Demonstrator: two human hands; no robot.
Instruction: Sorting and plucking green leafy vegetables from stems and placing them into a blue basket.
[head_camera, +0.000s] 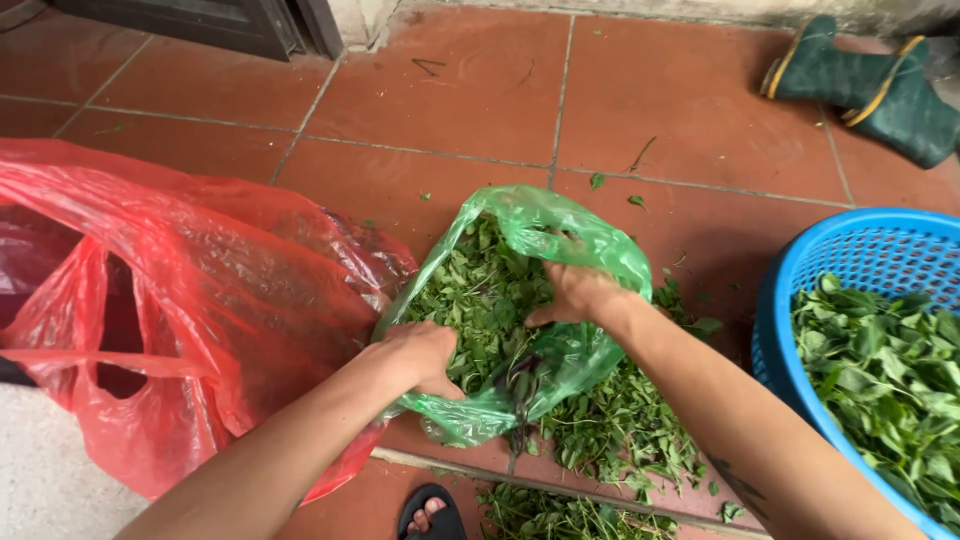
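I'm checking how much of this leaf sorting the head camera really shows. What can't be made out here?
- Right hand fingertips: head view, buried in the leaves inside the green bag.
- Left hand fingers: curled under, against the bag's edge.
- Blue basket: cut off by the right edge.
- Red bag contents: hidden by its crumpled plastic.
- Foot in sandal: cut off by the bottom edge.

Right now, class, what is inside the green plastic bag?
The green plastic bag holds loose green leaves. The left hand and right hand grip its rim. The bag's folds and the hands hide whatever lies deeper, and the floor beneath.
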